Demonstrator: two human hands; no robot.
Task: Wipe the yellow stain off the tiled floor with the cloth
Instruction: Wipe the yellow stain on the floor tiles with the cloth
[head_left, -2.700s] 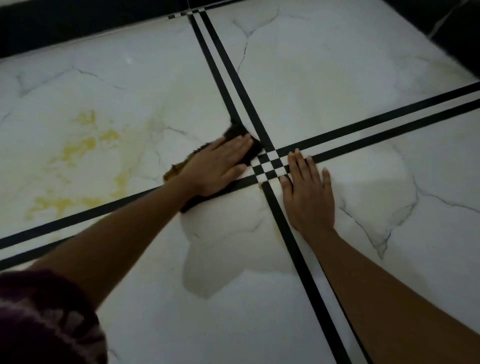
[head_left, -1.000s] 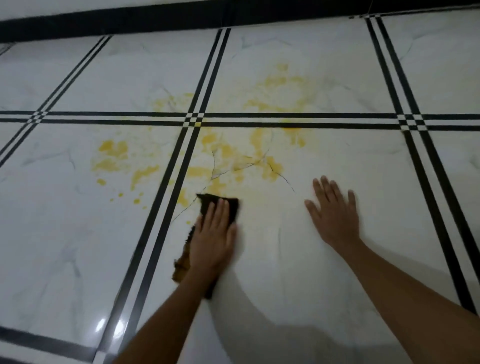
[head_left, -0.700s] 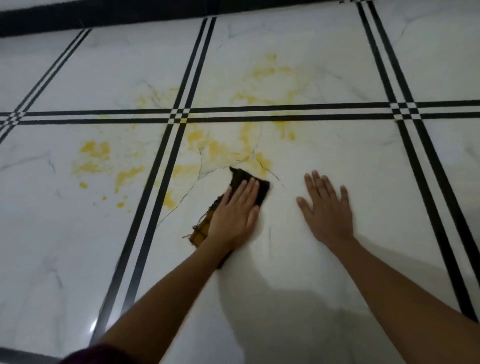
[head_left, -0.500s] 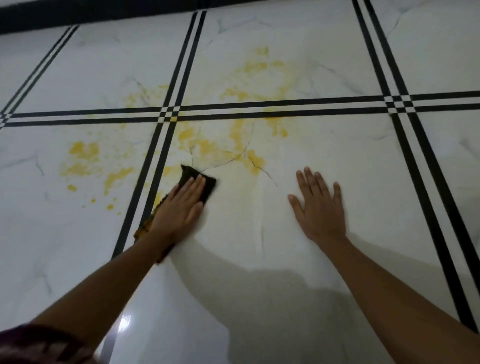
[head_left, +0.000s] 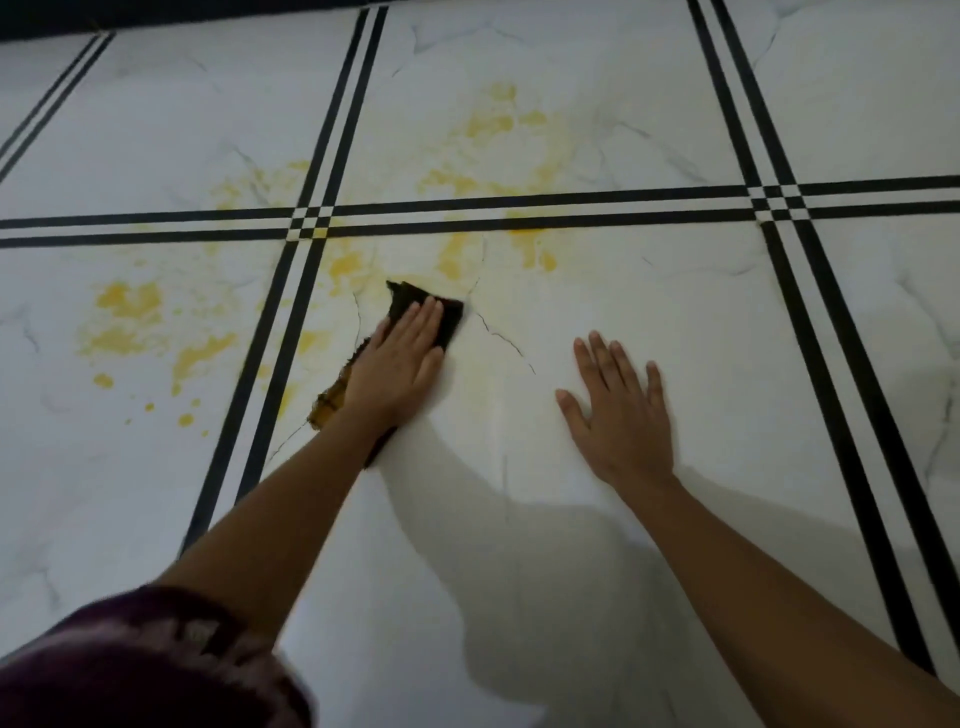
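A yellow stain (head_left: 130, 312) is spread in patches over several white marble-look tiles around a crossing of black double lines (head_left: 310, 224). My left hand (head_left: 397, 366) lies flat on a dark cloth (head_left: 449, 318), pressing it to the floor at the near edge of the stain; a yellowed end of the cloth sticks out behind my wrist. My right hand (head_left: 621, 410) rests flat on the bare tile to the right, fingers spread, holding nothing.
A dark skirting (head_left: 156, 10) runs along the far edge of the floor. More yellow patches lie beyond the horizontal lines (head_left: 493, 124). A second line crossing (head_left: 779, 200) is at the right. My dark sleeve (head_left: 130, 670) fills the lower left corner.
My left hand has slid the cloth to the right and slightly further away, back toward the middle of the tile. My right hand has stayed planted in place.
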